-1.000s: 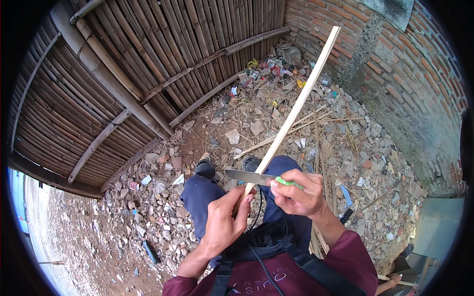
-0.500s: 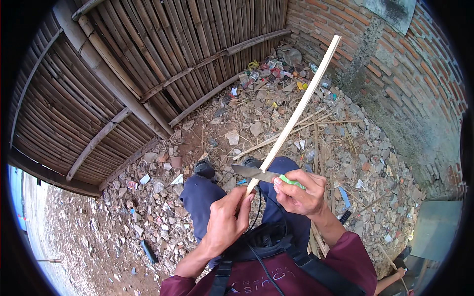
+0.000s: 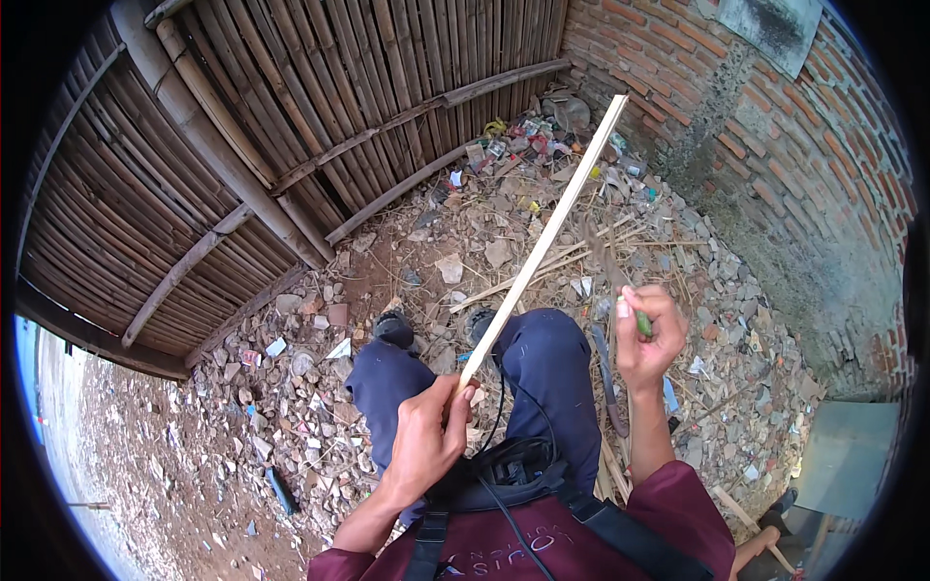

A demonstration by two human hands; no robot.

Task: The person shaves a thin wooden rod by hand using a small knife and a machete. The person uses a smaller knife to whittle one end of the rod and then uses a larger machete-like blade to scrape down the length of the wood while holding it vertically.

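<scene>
Two bare hands are raised above the lap of someone in dark navy trousers (image 3: 547,363) and a maroon shirt (image 3: 591,547). From where I stand, the left hand (image 3: 427,433) has its thumb and fingers pinched tight on the lower end of a long, straight, pale wooden strip (image 3: 544,242), which slants up and to the right over the rubble. The right hand (image 3: 651,341) is held off to the right, fingers curled round the green handle of a thin metal-bladed knife (image 3: 613,271); its blade, blurred, points up and away, clear of the strip. On the stony, littered ground (image 3: 320,387) beyond the knees lie narrow tan sticks (image 3: 573,258). A brown bamboo-pole wall (image 3: 387,73) meets a weathered red brick wall (image 3: 823,174) behind. Another person's arm (image 3: 754,548) reaches in at the lower right.
</scene>
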